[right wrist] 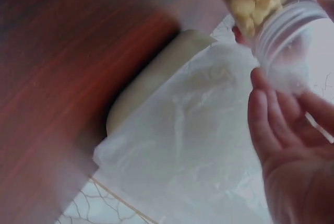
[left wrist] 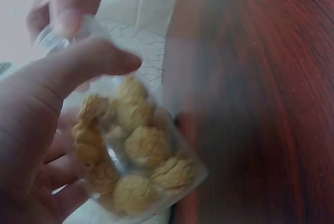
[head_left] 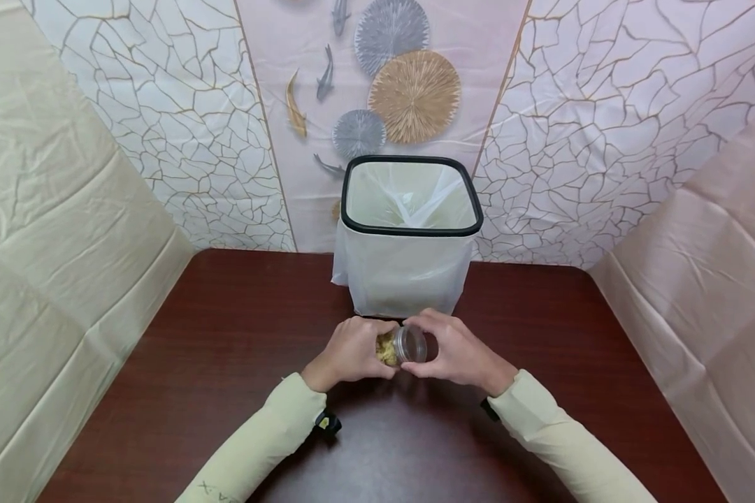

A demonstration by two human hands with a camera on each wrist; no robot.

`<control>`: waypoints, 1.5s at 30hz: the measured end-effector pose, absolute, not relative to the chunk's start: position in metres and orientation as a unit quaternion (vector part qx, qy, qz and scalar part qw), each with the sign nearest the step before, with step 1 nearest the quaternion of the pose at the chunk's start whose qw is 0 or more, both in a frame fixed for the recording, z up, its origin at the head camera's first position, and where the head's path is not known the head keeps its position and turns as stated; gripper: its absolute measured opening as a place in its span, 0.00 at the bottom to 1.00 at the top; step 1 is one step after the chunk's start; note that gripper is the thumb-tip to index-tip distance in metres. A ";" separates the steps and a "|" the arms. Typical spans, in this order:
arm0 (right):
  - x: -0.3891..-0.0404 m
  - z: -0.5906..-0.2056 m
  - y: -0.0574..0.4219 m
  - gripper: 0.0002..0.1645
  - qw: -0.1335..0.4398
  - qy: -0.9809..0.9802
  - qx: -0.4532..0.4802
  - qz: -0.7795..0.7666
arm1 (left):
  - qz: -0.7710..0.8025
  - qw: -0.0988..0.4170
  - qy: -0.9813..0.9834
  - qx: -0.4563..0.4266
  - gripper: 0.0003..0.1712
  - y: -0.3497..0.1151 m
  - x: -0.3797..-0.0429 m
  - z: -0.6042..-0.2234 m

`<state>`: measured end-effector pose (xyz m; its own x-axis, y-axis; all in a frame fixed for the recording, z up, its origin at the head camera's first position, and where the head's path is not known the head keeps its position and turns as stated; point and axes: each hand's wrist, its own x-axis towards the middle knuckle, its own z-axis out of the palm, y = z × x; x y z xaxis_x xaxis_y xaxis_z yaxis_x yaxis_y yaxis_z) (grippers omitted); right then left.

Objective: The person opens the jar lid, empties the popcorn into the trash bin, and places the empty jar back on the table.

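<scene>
In the head view my left hand [head_left: 354, 351] grips a clear plastic jar [left wrist: 190, 153] holding several golden, popcorn-like pieces [left wrist: 146, 145]. The jar lies tilted on its side, its mouth end towards the right. My right hand [head_left: 458, 351] holds the clear round lid [head_left: 415, 344] at that end between thumb and fingers. In the right wrist view, ridged rings [right wrist: 284, 23] show between the pieces and the lid; whether the lid is still joined to the jar I cannot tell. Both hands are just in front of a bin, above the table.
A bin [head_left: 409, 272] with a black rim [head_left: 412, 230] and a white plastic liner [head_left: 377, 192] stands at the table's back edge. Patterned sheeting [head_left: 189, 119] rises behind it. Beige cloth [head_left: 56, 230] borders the dark red-brown table [head_left: 226, 328] on both sides.
</scene>
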<state>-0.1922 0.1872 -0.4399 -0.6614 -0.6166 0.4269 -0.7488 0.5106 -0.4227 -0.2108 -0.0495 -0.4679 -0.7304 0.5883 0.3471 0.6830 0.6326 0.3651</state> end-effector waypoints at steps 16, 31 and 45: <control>-0.188 -0.429 0.192 0.45 0.096 -0.868 0.403 0.272 | -0.256 0.055 -0.903 -0.342 0.32 -0.055 -0.209 -0.459; -0.182 -0.428 0.185 0.31 0.064 -0.899 0.315 0.299 | -0.242 0.078 -0.908 -0.332 0.31 -0.054 -0.205 -0.457; -0.192 -0.431 0.194 0.42 0.108 -0.850 0.433 0.279 | -0.258 0.071 -0.905 -0.332 0.33 -0.054 -0.206 -0.457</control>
<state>-0.1915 0.1943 -0.4308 -0.6022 -0.6757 0.4252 -0.7963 0.4700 -0.3808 -0.2063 -0.0536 -0.4569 -0.7700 0.5637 0.2991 0.6366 0.6464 0.4206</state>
